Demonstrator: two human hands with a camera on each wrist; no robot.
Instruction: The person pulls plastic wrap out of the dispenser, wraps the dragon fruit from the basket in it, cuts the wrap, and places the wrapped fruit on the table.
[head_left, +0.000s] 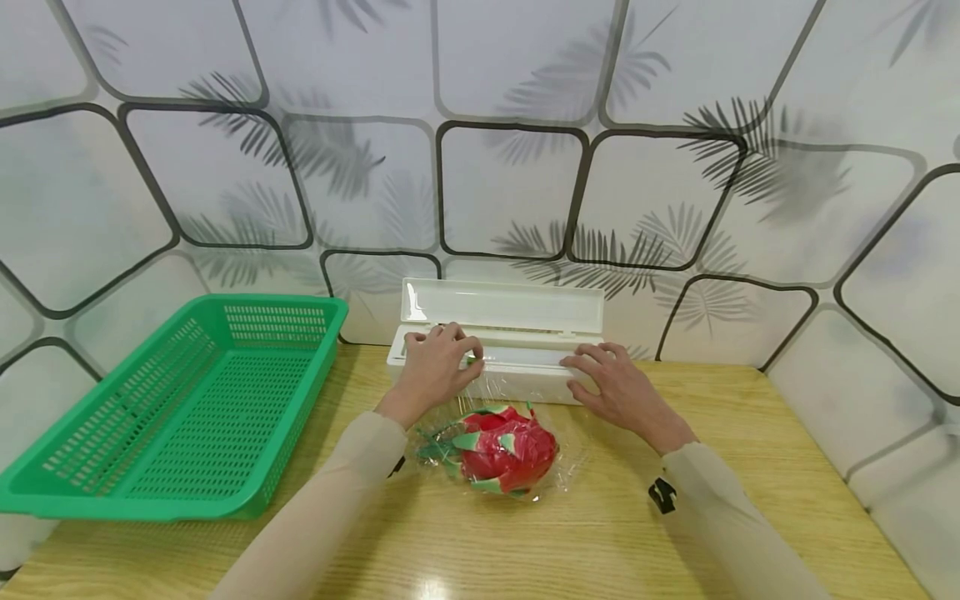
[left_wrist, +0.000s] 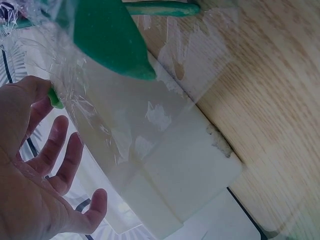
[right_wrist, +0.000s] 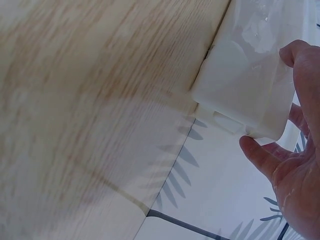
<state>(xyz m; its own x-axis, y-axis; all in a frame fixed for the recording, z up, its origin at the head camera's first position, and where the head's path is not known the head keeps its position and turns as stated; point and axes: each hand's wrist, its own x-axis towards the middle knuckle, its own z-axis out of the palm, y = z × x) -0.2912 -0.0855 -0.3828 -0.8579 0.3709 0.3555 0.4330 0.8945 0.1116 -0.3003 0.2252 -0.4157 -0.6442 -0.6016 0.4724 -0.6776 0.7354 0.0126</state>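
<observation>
A white cling film box (head_left: 525, 385) stands with its lid (head_left: 502, 305) raised. Clear film (left_wrist: 95, 110) hangs over its front wall, down to a red dragon fruit (head_left: 510, 450) with green scales, which lies wrapped in film on the table. My left hand (head_left: 438, 367) is over the box's left part, its thumb and forefinger pinching a small green slider (left_wrist: 56, 99) at the front edge. At the right end, my right hand (head_left: 618, 387) grips the box, thumb against the front wall and fingers over the top and end.
A green plastic basket (head_left: 258, 475) with slotted walls stands at the left of the wooden table (head_left: 525, 550). Right behind the box rises a patterned wall (head_left: 510, 192), which continues along the right side.
</observation>
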